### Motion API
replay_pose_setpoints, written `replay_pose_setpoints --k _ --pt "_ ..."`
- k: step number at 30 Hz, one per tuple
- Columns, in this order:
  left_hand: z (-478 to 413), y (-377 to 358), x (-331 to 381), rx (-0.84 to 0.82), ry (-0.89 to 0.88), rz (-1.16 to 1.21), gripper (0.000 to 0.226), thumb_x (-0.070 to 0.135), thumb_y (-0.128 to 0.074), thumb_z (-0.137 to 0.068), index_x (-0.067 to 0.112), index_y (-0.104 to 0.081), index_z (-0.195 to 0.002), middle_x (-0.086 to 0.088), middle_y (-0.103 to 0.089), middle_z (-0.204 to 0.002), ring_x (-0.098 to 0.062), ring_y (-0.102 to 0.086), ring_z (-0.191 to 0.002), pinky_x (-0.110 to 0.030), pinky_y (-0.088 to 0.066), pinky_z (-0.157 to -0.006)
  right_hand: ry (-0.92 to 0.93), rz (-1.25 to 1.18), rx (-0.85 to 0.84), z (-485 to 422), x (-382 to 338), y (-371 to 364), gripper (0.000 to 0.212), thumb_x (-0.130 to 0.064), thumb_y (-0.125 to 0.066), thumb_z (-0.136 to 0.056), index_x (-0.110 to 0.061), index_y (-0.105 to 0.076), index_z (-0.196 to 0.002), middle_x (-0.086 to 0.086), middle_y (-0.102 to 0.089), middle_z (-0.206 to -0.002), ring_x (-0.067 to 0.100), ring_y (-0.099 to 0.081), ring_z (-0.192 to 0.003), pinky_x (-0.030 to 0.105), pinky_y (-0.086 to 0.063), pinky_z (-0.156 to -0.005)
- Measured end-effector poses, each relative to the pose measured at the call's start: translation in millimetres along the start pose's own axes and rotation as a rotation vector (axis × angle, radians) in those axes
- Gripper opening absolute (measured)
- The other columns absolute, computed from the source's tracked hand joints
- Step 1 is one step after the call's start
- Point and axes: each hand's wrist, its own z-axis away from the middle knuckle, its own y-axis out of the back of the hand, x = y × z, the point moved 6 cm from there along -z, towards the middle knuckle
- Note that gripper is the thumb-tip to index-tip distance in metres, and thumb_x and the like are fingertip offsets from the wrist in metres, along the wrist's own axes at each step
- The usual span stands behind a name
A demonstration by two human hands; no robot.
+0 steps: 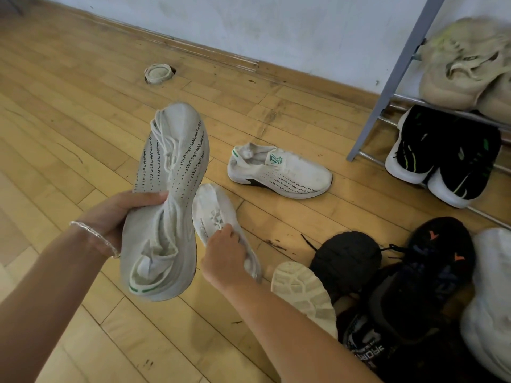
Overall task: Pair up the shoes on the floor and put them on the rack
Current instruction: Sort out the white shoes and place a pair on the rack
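- The left hand (121, 214) is raised in front of the body, palm turned inward, fingers (150, 195) curled across the top of what it grips, thumb hidden behind.
- The left forearm enters from the lower left edge and slants up to the right; a thin silver bracelet (95, 236) circles the wrist.
- The right hand (224, 255) sits lower, back facing the camera, fingers bent down and closed in a grasp.
- The right forearm comes in from the bottom right, angled up and leftward.
- Both arms are bare.
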Motion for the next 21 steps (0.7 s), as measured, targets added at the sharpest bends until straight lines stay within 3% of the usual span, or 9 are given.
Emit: replay_pose_setpoints --k 4,7,9,11,16,21 --pt "-0.8 2.3 -2.3 -0.009 -0.010 0.004 0.056 0.022 -0.091 -0.002 0.009 -0.073 -0.053 -0.009 -0.068 -0.055 -0.022 -0.066 -0.043 -0.030 -0.054 -0.042 0.133 -0.185 0.094 3.2 8.7 22.9 0.026 -0.018 -0.048 -0.088 -0.006 -0.054 -0.110 0.009 -0.049 -0.116 0.026 -0.053 -0.101 0.034 -0.048 -0.084" --pt "-2.1 3.4 -4.6 -0.008 -0.016 -0.004 0.056 0.023 -0.091 -0.002 0.010 -0.073 -0.053 -0.008 -0.069 -0.055 -0.022 -0.066 -0.043 -0.029 -0.054 -0.041 0.021 -0.265 0.245 -2.5 35.3 48.6 0.038 -0.028 -0.061 -0.082 -0.015 -0.048 -0.115 0.003 -0.049 -0.116 0.022 -0.049 -0.106 0.033 -0.047 -0.086" --pt "-4.8 4.9 -6.5 0.000 -0.019 -0.003 0.056 0.023 -0.091 -0.001 0.010 -0.073 -0.052 -0.008 -0.069 -0.054 -0.022 -0.066 -0.043 -0.029 -0.054 -0.041 -0.188 -0.222 0.099 -9.4 59.0 45.7 0.062 -0.037 -0.071 -0.073 -0.012 -0.044 -0.123 0.006 -0.048 -0.124 0.025 -0.047 -0.116 0.038 -0.042 -0.092" --pt "-8.4 5.0 -9.3 -0.006 -0.006 -0.012 0.056 0.023 -0.092 -0.002 0.009 -0.073 -0.054 -0.010 -0.069 -0.055 -0.023 -0.066 -0.043 -0.030 -0.053 -0.040 -0.280 -0.162 -0.040 -9.7 70.7 35.8 0.076 -0.047 -0.072 -0.070 -0.009 -0.041 -0.128 0.009 -0.047 -0.129 0.028 -0.046 -0.120 0.040 -0.040 -0.096" --pt "-17.9 10.4 -17.2 0.023 0.001 -0.018 0.072 0.022 -0.093 -0.009 0.006 -0.068 -0.074 -0.012 -0.071 -0.061 -0.025 -0.068 -0.048 -0.031 -0.054 -0.044 -0.293 -0.204 -0.005 -5.9 67.5 19.0 0.052 -0.043 -0.063 -0.082 -0.008 -0.050 -0.119 0.007 -0.058 -0.122 0.028 -0.051 -0.118 0.041 -0.037 -0.100" --pt "-23.0 10.6 -22.2 0.044 -0.017 0.006 0.076 0.022 -0.092 -0.007 0.006 -0.068 -0.077 -0.011 -0.072 -0.062 -0.025 -0.068 -0.049 -0.032 -0.055 -0.045 -0.317 -0.183 -0.058 -8.4 66.7 12.8 0.045 -0.043 -0.057 -0.086 -0.009 -0.056 -0.116 0.009 -0.058 -0.124 0.029 -0.049 -0.120 0.043 -0.035 -0.102"
